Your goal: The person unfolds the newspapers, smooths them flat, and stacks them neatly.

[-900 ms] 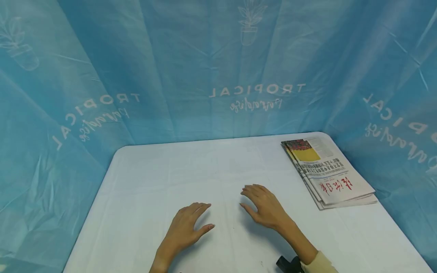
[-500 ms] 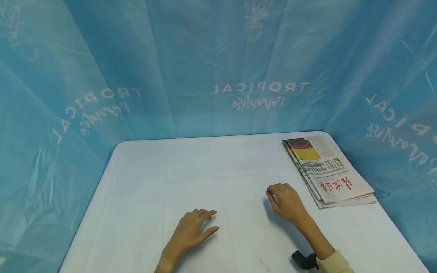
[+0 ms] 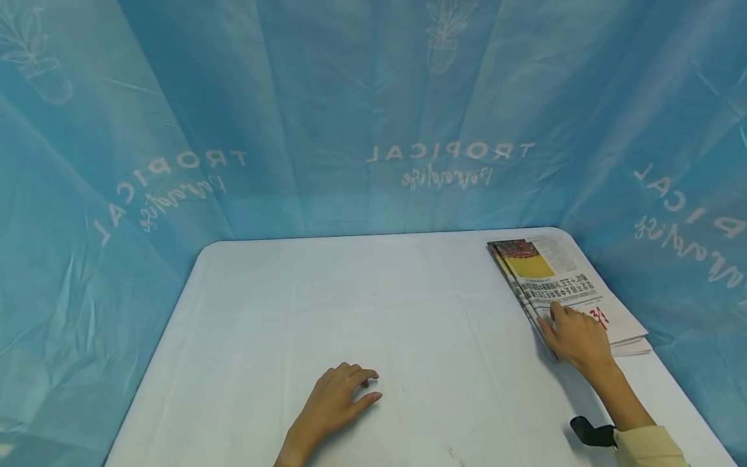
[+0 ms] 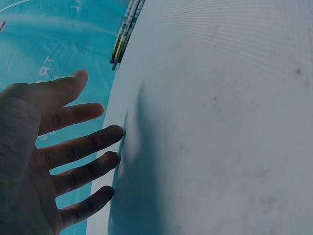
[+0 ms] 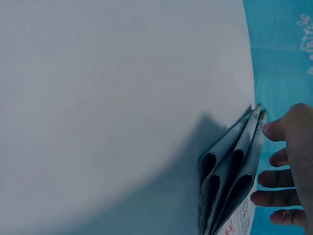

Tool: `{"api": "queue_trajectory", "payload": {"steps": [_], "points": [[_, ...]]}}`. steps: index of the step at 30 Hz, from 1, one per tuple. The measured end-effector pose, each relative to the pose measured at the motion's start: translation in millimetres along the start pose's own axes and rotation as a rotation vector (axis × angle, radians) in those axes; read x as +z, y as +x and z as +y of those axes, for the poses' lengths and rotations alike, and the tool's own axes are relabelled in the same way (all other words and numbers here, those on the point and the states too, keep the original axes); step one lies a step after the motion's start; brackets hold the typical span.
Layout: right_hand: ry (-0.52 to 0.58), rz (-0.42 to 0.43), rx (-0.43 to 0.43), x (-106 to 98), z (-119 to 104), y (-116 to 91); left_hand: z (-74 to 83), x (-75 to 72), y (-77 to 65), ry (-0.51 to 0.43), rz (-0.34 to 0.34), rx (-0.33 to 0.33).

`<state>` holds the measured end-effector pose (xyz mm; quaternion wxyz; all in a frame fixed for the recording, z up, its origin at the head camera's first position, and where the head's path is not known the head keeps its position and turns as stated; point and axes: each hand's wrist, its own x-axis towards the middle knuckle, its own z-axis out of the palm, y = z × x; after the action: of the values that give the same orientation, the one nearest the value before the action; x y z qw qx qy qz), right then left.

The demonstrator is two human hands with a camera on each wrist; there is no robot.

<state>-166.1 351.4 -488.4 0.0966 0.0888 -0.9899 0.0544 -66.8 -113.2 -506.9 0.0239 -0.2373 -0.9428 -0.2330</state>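
Note:
Several folded newspapers (image 3: 560, 259) lie in a stack at the table's far right; the top one shows a yellow picture and red characters. My right hand (image 3: 582, 338) is over the stack's near left part and covers some of the red print. In the right wrist view, the fingers (image 5: 276, 198) are spread beside the folded edges of the newspapers (image 5: 234, 169), with the thumb closest; whether it touches them I cannot tell. My left hand (image 3: 337, 401) hovers over the white tabletop, fingers loosely bent and holding nothing.
A white-covered table (image 3: 327, 298) spans the space before me. Blue printed sheeting (image 3: 350, 117) hangs behind it and along both sides. A black curved piece (image 3: 592, 431) sticks out beside the right sleeve (image 3: 650, 446).
My right hand has moved right, from above the middle of the table to over the newspapers. The left hand has shifted slightly right and its fingers are a little more bent.

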Motion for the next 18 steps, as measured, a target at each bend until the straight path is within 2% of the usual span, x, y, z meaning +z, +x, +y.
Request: {"api": "queue_trajectory", "payload": {"steps": [5, 14, 18], "points": [[-0.004, -0.139, 0.028, 5, 6, -5, 0.6, 4.6, 2.9, 0.01, 0.009, 0.011], [0.052, -0.195, 0.035, 14, 10, -1, 0.3, 2.1, 1.5, 0.0, 0.031, 0.0], [0.088, -0.234, 0.056, 12, 14, -1, 2.1, 1.9, 5.1, -0.035, -0.001, 0.003]]}}
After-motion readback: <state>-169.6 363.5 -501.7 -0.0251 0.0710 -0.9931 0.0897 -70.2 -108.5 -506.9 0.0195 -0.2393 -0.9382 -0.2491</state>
